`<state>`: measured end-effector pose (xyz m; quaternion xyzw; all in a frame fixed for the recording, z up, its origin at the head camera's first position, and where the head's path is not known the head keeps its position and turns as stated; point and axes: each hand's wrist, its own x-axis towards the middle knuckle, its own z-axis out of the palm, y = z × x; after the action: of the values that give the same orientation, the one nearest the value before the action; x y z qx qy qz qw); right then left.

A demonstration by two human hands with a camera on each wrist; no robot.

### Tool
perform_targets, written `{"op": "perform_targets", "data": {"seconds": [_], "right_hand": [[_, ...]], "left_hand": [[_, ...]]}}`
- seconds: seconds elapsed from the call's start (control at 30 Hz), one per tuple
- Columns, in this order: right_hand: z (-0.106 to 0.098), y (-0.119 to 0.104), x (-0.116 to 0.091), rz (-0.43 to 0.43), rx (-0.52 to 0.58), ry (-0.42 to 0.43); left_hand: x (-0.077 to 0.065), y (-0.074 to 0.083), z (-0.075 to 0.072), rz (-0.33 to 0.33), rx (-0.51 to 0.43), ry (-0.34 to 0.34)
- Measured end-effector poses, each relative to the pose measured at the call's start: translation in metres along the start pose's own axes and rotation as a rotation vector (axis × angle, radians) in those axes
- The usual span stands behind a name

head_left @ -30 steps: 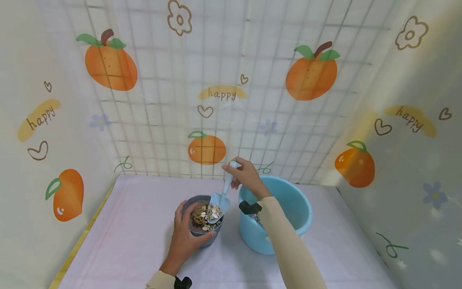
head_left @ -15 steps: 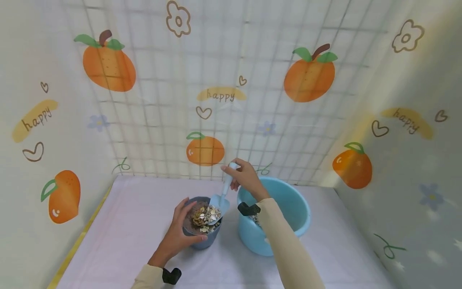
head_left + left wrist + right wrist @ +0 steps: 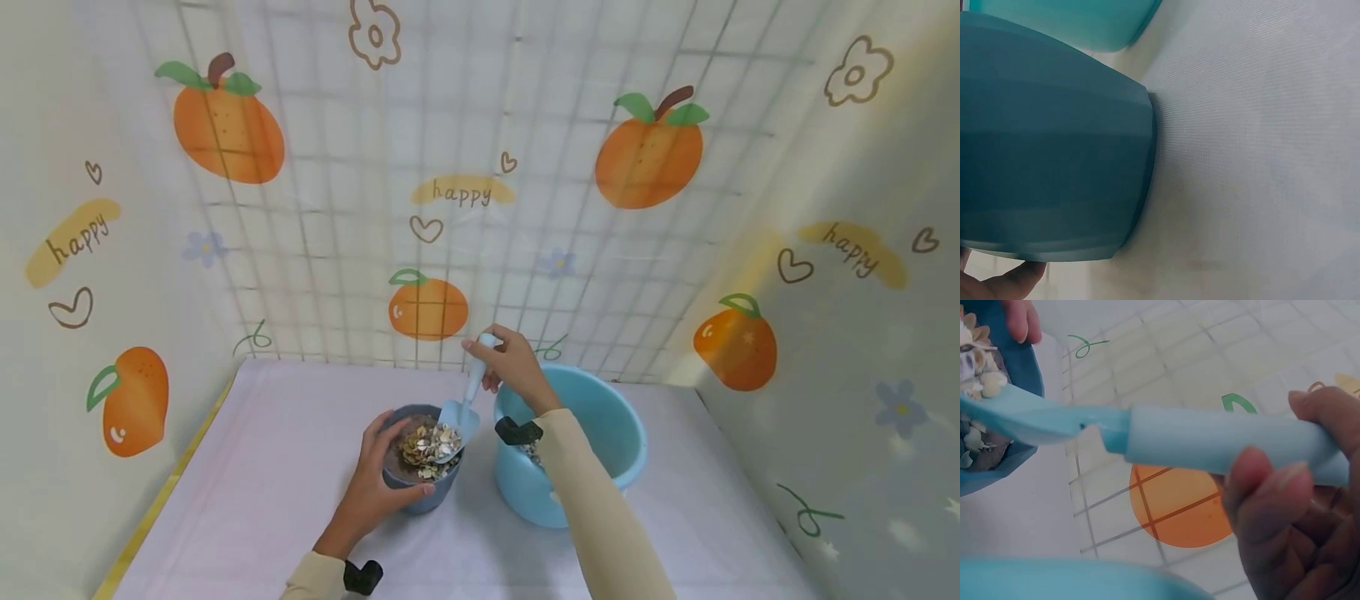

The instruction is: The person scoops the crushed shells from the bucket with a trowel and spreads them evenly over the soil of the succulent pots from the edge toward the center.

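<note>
A dark blue-grey plant pot [image 3: 437,497] stands upright on the table, brown soil inside and shell-like flakes [image 3: 417,450] heaped on top. My left hand [image 3: 369,485] holds it from the left, thumb on the near side and fingers at the far rim. The left wrist view shows its faceted wall [image 3: 1054,150], with fingertips [image 3: 1019,281] behind. In my right hand [image 3: 513,367] is a light blue hand trowel [image 3: 474,385], pinched by the handle and tilted down. Its blade [image 3: 1016,415] lies inside the pot rim, with pale flakes at its tip.
To the right of the pot stands a larger light blue basin [image 3: 534,498], flakes partly visible inside under my right forearm. A white cloth covers the table [image 3: 240,500]. A fruit-printed curtain [image 3: 337,275] over a wire grid encloses the back and sides.
My left wrist has shifted a little left, and its thumb has slid slightly along the pot's near side. The trowel and right hand stay nearly in place.
</note>
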<state>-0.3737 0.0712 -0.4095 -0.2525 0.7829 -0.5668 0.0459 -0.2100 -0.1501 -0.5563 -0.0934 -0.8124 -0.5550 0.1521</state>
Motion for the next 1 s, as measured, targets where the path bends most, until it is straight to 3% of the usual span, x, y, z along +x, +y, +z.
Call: {"op": "perform_targets", "data": {"seconds": [0.33, 0.67, 1.0], "right_hand": [[0.000, 0.002, 0.000, 0.002, 0.003, 0.000], [-0.001, 0.002, -0.001, -0.006, 0.012, 0.006], [-0.001, 0.001, -0.001, -0.014, 0.010, 0.003]], "left_hand": [[-0.003, 0.003, 0.006, 0.025, 0.012, 0.033], [-0.006, 0.006, 0.014, 0.032, 0.040, 0.108], [-0.008, 0.012, 0.017, -0.001, 0.074, 0.128]]}}
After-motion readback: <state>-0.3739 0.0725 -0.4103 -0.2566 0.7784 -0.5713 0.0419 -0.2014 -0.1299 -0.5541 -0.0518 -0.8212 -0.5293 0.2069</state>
